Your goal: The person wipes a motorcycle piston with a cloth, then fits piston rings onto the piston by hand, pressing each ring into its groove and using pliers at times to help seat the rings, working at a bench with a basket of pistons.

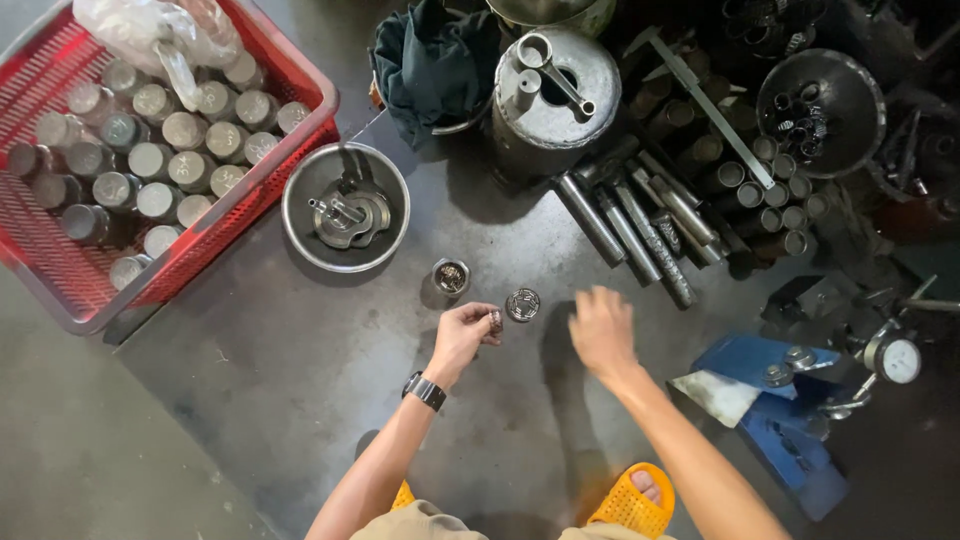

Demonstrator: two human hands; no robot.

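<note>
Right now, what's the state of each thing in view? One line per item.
left hand: closed on a small metal part, wrist raised off the floor
right hand: open, holding nothing, blurred
round bearing-like part: lying flat on the floor
small metal cup: upright, open end up
steel bowl: upright, metal fittings inside
red basket: filled with upright metal cylinders
dial gauge: face up

black wristwatch (425,390), orange perforated sandals (630,500), khaki shorts (420,522), bare forearms

Dark floor (300,400): red basket (310,120), steel bowl (300,235), two small rings (522,304), rods (640,235).
</note>
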